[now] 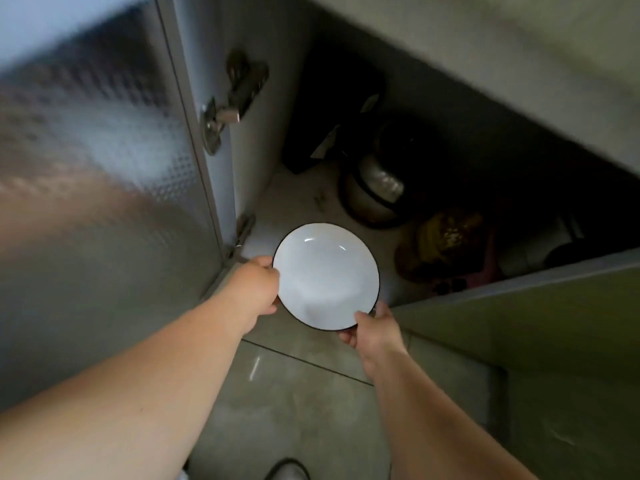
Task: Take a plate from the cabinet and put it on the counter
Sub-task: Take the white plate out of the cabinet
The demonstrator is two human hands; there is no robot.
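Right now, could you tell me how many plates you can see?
1: a white plate held by the left hand and right hand before the cabinet; others may be hidden in its dark interior.

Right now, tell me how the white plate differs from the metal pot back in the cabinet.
The white plate is flat, bright and rimmed in black; the metal pot is rounded, silvery and dim. The plate is held at the cabinet's opening by the left hand and right hand, each on its rim; the pot rests untouched on the cabinet floor. The plate sits nearer the camera, the pot deeper in shadow. Both are round.
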